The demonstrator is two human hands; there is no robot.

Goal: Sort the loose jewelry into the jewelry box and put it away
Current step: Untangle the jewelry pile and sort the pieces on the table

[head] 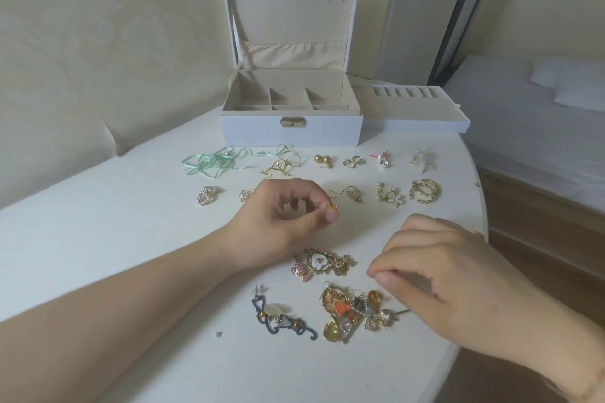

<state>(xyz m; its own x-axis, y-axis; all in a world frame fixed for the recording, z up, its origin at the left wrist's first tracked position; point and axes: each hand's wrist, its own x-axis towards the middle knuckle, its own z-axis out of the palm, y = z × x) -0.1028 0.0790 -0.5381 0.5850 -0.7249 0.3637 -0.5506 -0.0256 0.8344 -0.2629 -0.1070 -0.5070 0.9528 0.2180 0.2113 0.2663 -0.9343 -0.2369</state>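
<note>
The white jewelry box [291,132] stands open at the back of the table, its compartments bare. Its removable tray [415,123] lies to the right of it. My left hand [281,219] pinches a small gold earring [331,206] between thumb and forefinger above the table's middle. My right hand [445,275] hovers over a tangled pile of mixed jewelry [353,311], fingertips pinched together; what they hold is too small to see. Sorted pairs lie in two rows in front of the box, among them gold ball studs [322,160] and gold hoops [424,192].
A mint ribbon piece [212,162] lies at the left of the rows. A blue curly earring cluster [278,317] and a pink-and-gold cluster [322,263] sit near my wrists. The round table's edge [481,206] curves at right; a bed [540,121] lies beyond.
</note>
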